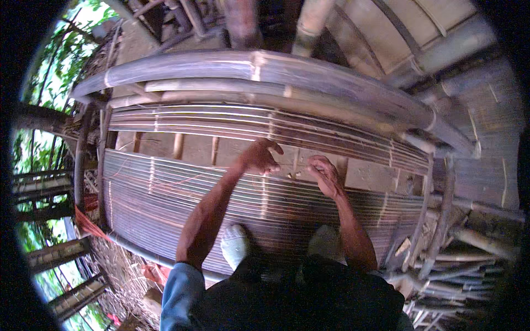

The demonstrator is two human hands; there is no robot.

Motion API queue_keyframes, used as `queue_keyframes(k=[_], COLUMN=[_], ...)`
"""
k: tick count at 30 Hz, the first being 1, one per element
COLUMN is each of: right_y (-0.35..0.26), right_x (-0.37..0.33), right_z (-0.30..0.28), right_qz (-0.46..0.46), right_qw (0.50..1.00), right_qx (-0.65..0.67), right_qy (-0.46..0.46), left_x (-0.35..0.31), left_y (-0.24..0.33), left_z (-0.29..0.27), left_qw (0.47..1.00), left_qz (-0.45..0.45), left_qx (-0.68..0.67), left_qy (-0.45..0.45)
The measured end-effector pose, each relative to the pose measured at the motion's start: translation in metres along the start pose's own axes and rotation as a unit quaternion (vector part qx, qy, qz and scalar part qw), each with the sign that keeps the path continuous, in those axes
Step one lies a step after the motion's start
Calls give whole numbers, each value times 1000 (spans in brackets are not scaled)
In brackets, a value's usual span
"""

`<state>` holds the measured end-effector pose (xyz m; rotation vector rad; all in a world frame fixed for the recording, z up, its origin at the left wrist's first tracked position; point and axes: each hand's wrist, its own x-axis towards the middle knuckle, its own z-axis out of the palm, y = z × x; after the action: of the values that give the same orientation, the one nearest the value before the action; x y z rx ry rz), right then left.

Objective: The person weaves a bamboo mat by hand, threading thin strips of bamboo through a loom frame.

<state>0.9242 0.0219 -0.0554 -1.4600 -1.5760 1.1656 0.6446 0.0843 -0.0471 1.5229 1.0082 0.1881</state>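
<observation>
My left hand point(260, 157) hangs over the gap in a slatted bamboo platform point(182, 204), its index finger and thumb apart. To its right, my right hand point(326, 175) is closed, fingertips curled in. What it pinches is too small to make out. A faint thin line seems to run between the hands. Below them lies a knot-like bit of binding point(292, 175) at the slat edge. A thin reddish strand point(193, 177) trails across the slats left of my left hand.
Thick bamboo poles point(193, 65) bound together form the platform's far rail. My feet, in pale footwear point(236, 245), stand on the near slats. Orange-red netting point(88, 225) hangs at the left corner. Cut bamboo pieces point(464, 287) are piled at the lower right.
</observation>
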Motion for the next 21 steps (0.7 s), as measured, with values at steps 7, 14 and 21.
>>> queue_keyframes(k=[7, 14, 21], right_y=[-48, -79, -66], right_x=[-27, -32, -24], right_z=[-7, -2, 3], right_qz=[24, -39, -2], right_qw=[993, 992, 996], right_qx=[-16, 50, -67], right_qy=[-113, -104, -63], left_x=[-34, -46, -79], left_y=[83, 65, 83], left_z=[19, 60, 70], left_qw=[848, 939, 934], left_qz=[-52, 72, 171], left_qx=[-528, -333, 39], left_qy=[7, 40, 312])
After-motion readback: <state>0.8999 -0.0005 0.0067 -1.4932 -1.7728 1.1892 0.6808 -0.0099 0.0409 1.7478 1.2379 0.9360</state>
